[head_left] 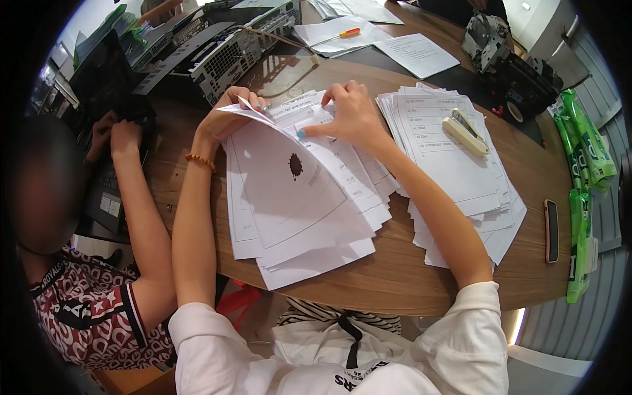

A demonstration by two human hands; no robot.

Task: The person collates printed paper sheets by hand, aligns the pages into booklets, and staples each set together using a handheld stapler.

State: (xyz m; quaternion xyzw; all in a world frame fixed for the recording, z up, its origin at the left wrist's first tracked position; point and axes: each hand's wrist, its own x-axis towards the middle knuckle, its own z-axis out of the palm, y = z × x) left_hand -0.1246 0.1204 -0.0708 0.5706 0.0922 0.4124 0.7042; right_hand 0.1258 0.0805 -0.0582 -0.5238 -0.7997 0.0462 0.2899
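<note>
Before me lies a stack of printed papers [250,243], its edges uneven. My left hand [222,122] is closed on the top edge of a lifted sheet of paper [299,204], which curls over and shows a dark ink-like blot. Across the upper part of the stack, my right hand [352,113] lies with thumb and fingers spread, the thumb touching the printed pages beneath. To its right is a second pile of papers [431,155], with a cream stapler [465,136] on top.
A phone [552,230] and green packets [579,243] lie by the right edge. Computer cases [230,62] stand at the back left, a disassembled machine [507,72] at the back right. A screwdriver [349,33] rests on papers. On my left, a person's arm [145,197] reaches to a laptop [108,178].
</note>
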